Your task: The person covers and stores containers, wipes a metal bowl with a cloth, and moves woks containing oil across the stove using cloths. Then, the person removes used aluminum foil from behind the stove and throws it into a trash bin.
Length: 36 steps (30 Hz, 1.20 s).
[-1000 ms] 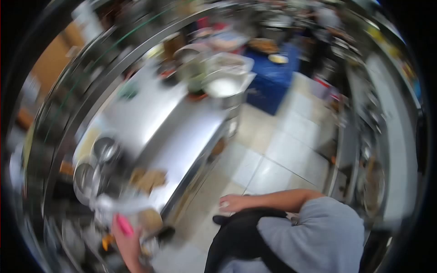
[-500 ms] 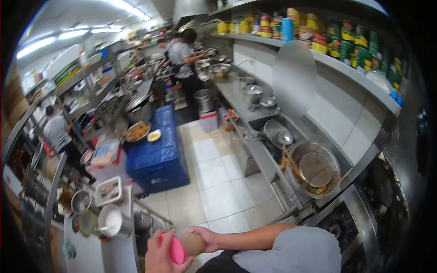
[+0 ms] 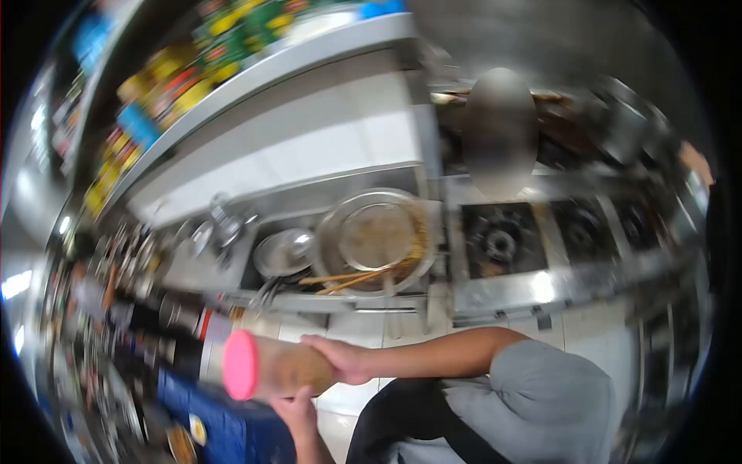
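A see-through jar (image 3: 274, 367) with brownish contents lies tilted on its side between my hands, its pink lid (image 3: 240, 365) pointing left. My right hand (image 3: 345, 360) grips the jar near its base from the right. From below, my left hand (image 3: 297, 408) holds the jar's lower side, fingers partly hidden by it. The lid appears seated on the jar, and no hand touches it.
Ahead, a large metal pan (image 3: 332, 232) with a strainer (image 3: 378, 237) and wooden sticks (image 3: 352, 278) sits on the steel counter. Gas burners (image 3: 501, 241) are at right. A shelf (image 3: 267, 73) bears cans, and a blue chest (image 3: 232, 421) stands lower left.
My view has swung right toward the counter and burners. My left hand has gone from the pink lid to the jar's lower side; my right hand still grips the jar.
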Motion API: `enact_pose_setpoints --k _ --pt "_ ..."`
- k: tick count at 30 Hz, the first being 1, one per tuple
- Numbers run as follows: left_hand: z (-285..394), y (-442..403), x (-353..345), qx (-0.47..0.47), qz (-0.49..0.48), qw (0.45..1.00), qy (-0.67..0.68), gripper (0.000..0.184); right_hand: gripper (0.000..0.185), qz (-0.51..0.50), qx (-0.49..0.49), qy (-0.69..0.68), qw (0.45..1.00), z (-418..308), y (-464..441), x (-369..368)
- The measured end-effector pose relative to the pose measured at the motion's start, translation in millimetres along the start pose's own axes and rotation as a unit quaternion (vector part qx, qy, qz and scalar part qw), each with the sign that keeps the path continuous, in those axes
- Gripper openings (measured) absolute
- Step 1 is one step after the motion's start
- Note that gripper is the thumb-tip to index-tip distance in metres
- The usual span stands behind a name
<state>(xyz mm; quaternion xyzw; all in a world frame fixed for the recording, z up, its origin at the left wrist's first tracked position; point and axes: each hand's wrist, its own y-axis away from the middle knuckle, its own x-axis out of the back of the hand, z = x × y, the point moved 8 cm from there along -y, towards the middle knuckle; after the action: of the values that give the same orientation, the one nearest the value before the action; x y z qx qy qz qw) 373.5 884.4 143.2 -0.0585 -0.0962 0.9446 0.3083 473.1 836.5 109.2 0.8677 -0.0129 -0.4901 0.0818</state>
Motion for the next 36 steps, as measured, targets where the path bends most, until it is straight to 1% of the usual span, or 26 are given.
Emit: enact_pose_setpoints --k 2,3,4,5,7,8,9,10,11,12,15,16,18,21,22,23,24,26,27,29,30,31,32,34,35,36 --pt "17.2 -46.8 -5.8 -0.087 -0.045 0.991 0.086 0.099 0.056 0.02 0.046 0.032 0.998 -17.0 -0.2 8.3" --pt "33.9 -70.0 -6.1 -0.13 -0.042 0.988 0.075 0.103 0.056 0.03 0.065 0.036 0.997 -17.8 -3.4 22.6" --pt "61.3 -96.9 -7.4 -0.183 -0.015 0.982 0.046 0.103 0.049 -0.01 0.058 0.034 0.998 -20.4 3.1 21.1" --pt "87.4 -133.1 -7.4 -0.225 -0.033 0.972 0.061 0.096 0.049 0.01 0.081 0.024 0.996 -21.7 9.1 33.8" --pt "160.9 -190.7 -26.8 -0.278 -0.059 0.95 0.127 0.077 0.042 0.04 0.112 0.25 0.961 -13.2 24.0 63.6" --pt "192.7 -230.7 -29.8 -0.321 -0.048 0.938 0.12 0.072 0.039 0.111 0.125 0.301 0.939 -6.2 35.3 84.9" --pt "238.2 -249.1 -51.0 -0.38 -0.058 0.919 0.087 0.069 0.036 0.181 0.132 0.351 0.909 4.5 48.2 109.5" --pt "277.4 -252.1 -79.8 -0.423 -0.032 0.903 0.065 0.062 0.035 0.244 0.157 0.468 0.835 19.0 56.0 151.1" --pt "308.8 -268.3 -95.5 -0.508 -0.017 0.859 -0.069 0.054 0.034 0.303 0.172 0.574 0.741 34.8 64.4 194.2" --pt "324.1 -293.1 -111.6 -0.508 -0.028 0.859 -0.058 0.054 0.032 0.35 0.085 0.604 0.711 55.8 75.3 230.1" --pt "359.5 -342.3 -175.0 -0.506 -0.188 0.841 -0.033 0.048 0.03 0.501 0.071 0.508 0.697 119.2 148.2 278.4" --pt "364.3 -359.4 -186.7 -0.507 -0.192 0.839 -0.033 0.048 0.03 0.539 0.042 0.484 0.689 144.3 158.9 305.9" --pt "350.3 -400.0 -206.1 -0.42 -0.152 0.892 -0.061 0.054 0.033 0.542 -0.077 0.494 0.676 188.7 175.9 337.1" --pt "331.3 -399.2 -226.4 -0.413 -0.177 0.888 -0.096 0.05 0.037 0.613 -0.06 0.406 0.675 247.1 208.1 350.0" --pt "321.6 -404.0 -231.1 -0.411 -0.169 0.887 -0.129 0.064 0.038 0.626 -0.039 0.376 0.682 265.6 216.8 354.7" --pt "314.0 -414.9 -235.2 -0.409 -0.174 0.887 -0.129 0.064 0.038 0.638 -0.018 0.345 0.688 282.5 221.4 362.0" --pt "311.4 -426.9 -234.2 -0.418 -0.117 0.885 -0.168 0.07 0.039 0.645 -0.074 0.383 0.656 293.9 222.7 374.0" --pt "306.3 -454.1 -231.8 -0.436 -0.022 0.871 -0.225 0.087 0.039 0.653 -0.111 0.366 0.654 308.7 233.7 371.1" --pt "301.5 -467.6 -236.2 -0.437 -0.03 0.87 -0.226 0.087 0.04 0.657 -0.148 0.353 0.649 319.0 240.2 370.5" --pt "298.7 -482.4 -245.2 -0.489 -0.004 0.829 -0.271 0.079 0.04 0.682 -0.143 0.3 0.651 325.9 255.4 367.2" --pt "299.8 -478.5 -257.8 -0.496 -0.134 0.831 -0.213 0.069 0.042 0.681 -0.15 0.256 0.67 322.2 264.0 362.8" --pt "296.3 -504.9 -259.3 -0.503 -0.132 0.822 -0.231 0.061 0.043 0.678 -0.156 0.211 0.687 326.1 273.7 357.9" --pt "292.4 -497.0 -258.4 -0.501 -0.142 0.822 -0.231 0.061 0.045 0.575 -0.16 0.451 0.663 331.1 265.8 403.2" --pt "294.5 -482.0 -247.7 -0.501 -0.096 0.814 -0.276 0.062 0.042 0.709 0.011 0.212 0.672 303.5 315.1 399.7" --pt "292.1 -473.9 -245.9 -0.503 -0.081 0.81 -0.29 0.063 0.038 0.737 -0.022 0.113 0.666 291.3 335.0 411.8" --pt "289.9 -465.6 -243.7 -0.504 -0.065 0.806 -0.304 0.063 0.039 0.754 0.03 0.091 0.65 266.8 351.3 418.9"
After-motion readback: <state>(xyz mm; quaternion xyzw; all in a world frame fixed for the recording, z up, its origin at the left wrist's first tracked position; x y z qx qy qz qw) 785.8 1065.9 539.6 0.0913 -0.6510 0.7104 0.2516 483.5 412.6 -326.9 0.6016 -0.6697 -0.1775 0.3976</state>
